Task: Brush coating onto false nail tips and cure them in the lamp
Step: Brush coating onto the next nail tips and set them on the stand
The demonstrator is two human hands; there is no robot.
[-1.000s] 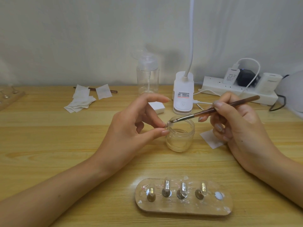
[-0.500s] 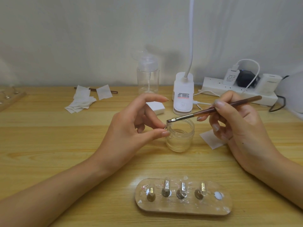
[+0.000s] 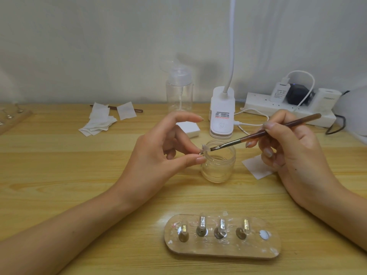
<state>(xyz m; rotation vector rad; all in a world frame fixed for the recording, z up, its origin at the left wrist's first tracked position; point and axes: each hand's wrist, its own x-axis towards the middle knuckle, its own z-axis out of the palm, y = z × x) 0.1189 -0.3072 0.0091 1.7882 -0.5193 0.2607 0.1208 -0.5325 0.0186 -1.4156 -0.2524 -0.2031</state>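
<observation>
Left hand (image 3: 158, 155), centre of the scene, with thumb and one finger pinched on the small stand of a clear nail tip (image 3: 204, 149); the forefinger arches free above. The tip is held over the left rim of an open glass jar (image 3: 218, 171), which stands on the table (image 3: 59, 175). Right hand (image 3: 294, 155) clamped pen-fashion on a brown brush (image 3: 258, 133), handle pointing far and right, bristles pointing left.

Change over the last second: the bristles, earlier laid on the nail tip, now sit slightly further right, at the tip's right edge and above the jar mouth; whether they are in contact cannot be told. The left hand's pinch and the jar are unchanged. Reading: one stroke of coating appears to run off the edge of the tip, so the brush is placed either to reload from the jar or to begin another pass. Coating of this tip is under way, not shown to be finished, and curing has not begun.

Near edge: an oval wooden board (image 3: 222, 251) bearing four clear tips on metal pegs, with a bare white spot (image 3: 264, 234) at its right end, probably the seat of the held tip. Far side: paper wipes (image 3: 99, 122), a clear pump bottle (image 3: 179, 92), a white clip lamp (image 3: 222, 114) and a power strip (image 3: 258, 102). A pale rounded shape (image 3: 355, 110) at the far right may be the curing lamp; too little of it shows to tell
</observation>
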